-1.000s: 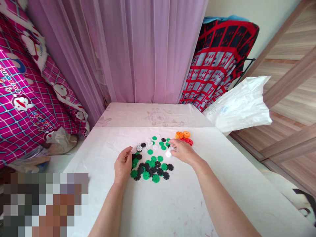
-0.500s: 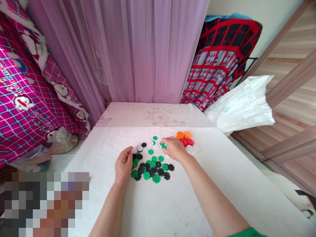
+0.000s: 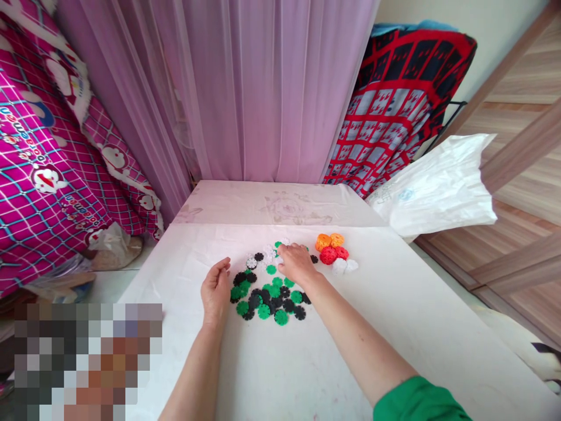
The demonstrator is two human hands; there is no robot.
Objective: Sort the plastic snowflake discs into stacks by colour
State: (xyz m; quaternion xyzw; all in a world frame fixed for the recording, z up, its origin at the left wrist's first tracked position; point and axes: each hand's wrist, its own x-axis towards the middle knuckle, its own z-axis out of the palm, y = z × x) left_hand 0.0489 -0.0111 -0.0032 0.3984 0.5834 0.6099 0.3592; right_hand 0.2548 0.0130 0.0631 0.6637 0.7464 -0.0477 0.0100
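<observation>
Green and black discs [image 3: 281, 317] are spread in a loose, overlapping heap on the white-covered table [image 3: 272, 368], between the 2 forearms. By the heap's left edge, the left hand [image 3: 215, 292] is held half curled, its thumb and index fingertip apart, with no disc gripped. The right hand [image 3: 297, 263] is lowered over the smaller scatter of white discs [image 3: 269, 252] and green ones beyond the heap; its thumb and fingers are parted, but whether a disc is touched cannot be told. Orange discs [image 3: 323, 241], red discs [image 3: 328, 255] and whitish discs [image 3: 339, 266] are grouped to its right.
</observation>
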